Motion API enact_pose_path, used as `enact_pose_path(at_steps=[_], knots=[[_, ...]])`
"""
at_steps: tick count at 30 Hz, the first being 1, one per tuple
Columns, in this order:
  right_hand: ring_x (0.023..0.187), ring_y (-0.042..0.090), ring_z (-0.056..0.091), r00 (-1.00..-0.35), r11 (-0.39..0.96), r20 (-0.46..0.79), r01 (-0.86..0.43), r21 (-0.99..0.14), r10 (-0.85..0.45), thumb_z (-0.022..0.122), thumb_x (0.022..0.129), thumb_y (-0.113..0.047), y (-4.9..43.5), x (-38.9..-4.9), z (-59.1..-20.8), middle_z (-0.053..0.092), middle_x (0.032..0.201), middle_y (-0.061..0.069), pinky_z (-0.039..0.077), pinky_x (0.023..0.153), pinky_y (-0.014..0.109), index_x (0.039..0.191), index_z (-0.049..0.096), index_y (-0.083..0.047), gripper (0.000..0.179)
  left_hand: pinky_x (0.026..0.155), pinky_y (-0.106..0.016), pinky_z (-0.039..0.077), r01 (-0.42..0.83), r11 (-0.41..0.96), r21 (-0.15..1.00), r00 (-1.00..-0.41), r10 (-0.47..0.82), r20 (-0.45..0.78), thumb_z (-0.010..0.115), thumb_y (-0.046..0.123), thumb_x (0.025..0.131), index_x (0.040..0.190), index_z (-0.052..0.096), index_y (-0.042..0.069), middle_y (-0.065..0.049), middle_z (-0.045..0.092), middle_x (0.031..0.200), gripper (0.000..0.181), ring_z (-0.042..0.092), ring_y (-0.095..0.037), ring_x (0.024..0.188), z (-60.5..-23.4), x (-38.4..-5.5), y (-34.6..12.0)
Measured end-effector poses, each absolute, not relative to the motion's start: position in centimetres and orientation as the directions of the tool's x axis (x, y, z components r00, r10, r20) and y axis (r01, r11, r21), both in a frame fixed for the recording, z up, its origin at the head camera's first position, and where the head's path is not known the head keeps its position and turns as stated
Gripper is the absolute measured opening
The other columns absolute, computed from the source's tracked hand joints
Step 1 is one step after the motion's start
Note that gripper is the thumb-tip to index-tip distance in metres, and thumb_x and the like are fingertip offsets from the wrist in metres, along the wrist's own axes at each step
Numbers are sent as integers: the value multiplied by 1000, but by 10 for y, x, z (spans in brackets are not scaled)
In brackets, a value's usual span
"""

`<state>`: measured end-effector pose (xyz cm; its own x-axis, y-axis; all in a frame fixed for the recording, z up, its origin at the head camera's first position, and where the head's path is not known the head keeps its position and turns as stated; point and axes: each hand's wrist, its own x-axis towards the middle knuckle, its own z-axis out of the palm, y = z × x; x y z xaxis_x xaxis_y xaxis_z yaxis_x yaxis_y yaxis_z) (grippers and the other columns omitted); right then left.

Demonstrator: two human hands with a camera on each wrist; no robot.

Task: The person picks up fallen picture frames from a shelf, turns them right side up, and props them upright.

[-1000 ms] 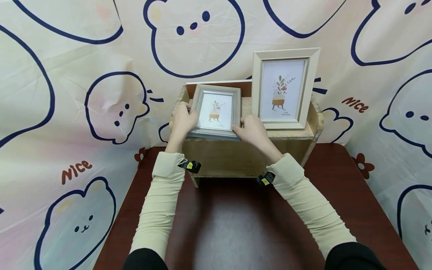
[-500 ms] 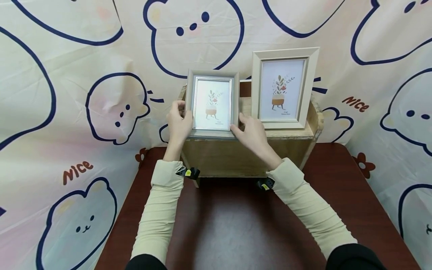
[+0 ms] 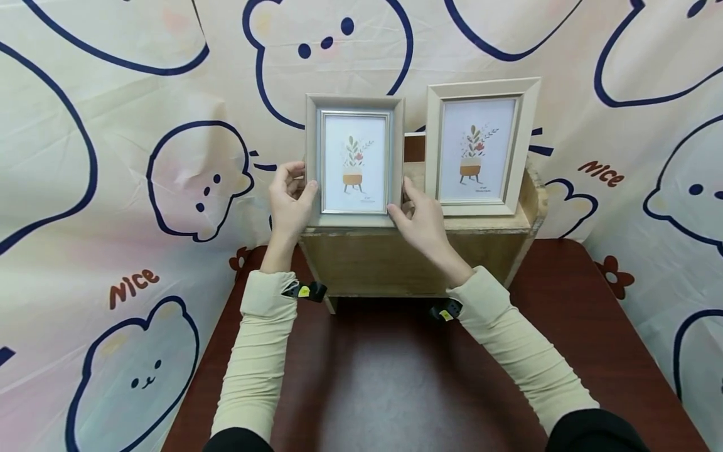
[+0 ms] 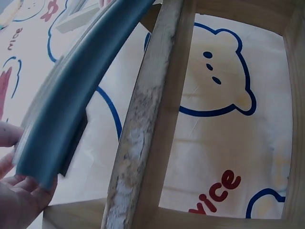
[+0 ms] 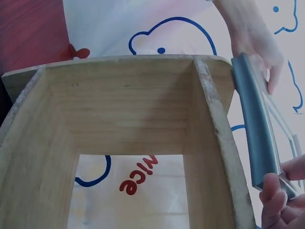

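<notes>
A silver-grey picture frame (image 3: 354, 220) with a potted-plant print stands nearly upright at the front edge of the wooden shelf's top (image 3: 480, 220). At its left side, my left hand (image 3: 290, 204) holds the lower edge, thumb toward the front and fingers behind. My right hand (image 3: 422, 220) pinches the lower right corner. From the right wrist camera the frame's side (image 5: 255, 124) appears edge-on, between the left hand (image 5: 252, 28) and the right fingertips (image 5: 274, 200). In the left wrist view the frame's edge (image 4: 71, 100) is blurred, with left fingers (image 4: 24, 191) at its end.
To the right, a larger cream picture frame (image 3: 482, 150) leans on the same shelf top. The wooden shelf's front (image 3: 390, 263) rises from a dark red table (image 3: 384, 376). Behind everything hangs a cloth printed with bears (image 3: 198, 182).
The silver-grey picture frame has swung from leaning back to nearly upright, its top rising. My left hand has shifted slightly left with it; my right hand stays at the lower right corner.
</notes>
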<state>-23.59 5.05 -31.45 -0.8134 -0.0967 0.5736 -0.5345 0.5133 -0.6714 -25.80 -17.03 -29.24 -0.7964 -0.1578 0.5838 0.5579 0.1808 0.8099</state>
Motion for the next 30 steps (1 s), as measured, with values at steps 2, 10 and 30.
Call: enact_pose_path(at_steps=[2, 10, 30], knots=[[65, 24, 59, -814, 518, 574, -533, -669, -95, 65, 80, -7, 52, -236, -312, 64, 96, 21, 47, 59, 33, 130, 44, 7, 56, 67, -23, 44, 547, 171, 820, -811, -137, 569, 55, -10, 82, 113, 47, -10, -13, 56, 99, 32, 56, -16, 78, -292, -258, -173], [60, 26, 58, -825, 588, 553, -504, -632, -113, 68, 79, -7, 57, -236, -305, 62, 82, 20, 48, 58, 35, 124, 48, 9, 52, 79, -29, 47, 545, 178, 819, -820, -89, 566, 57, -15, 78, 110, 46, -10, -15, 57, 99, 34, 57, -16, 86, -287, -256, -175], [60, 25, 58, -792, 665, 602, -506, -549, -106, 66, 80, -7, 56, -242, -288, 63, 80, 18, 46, 64, 37, 116, 53, 9, 41, 78, -28, 49, 583, 152, 798, -798, -81, 598, 59, -20, 74, 106, 46, -9, -13, 58, 96, 36, 57, -13, 84, -293, -256, -177]])
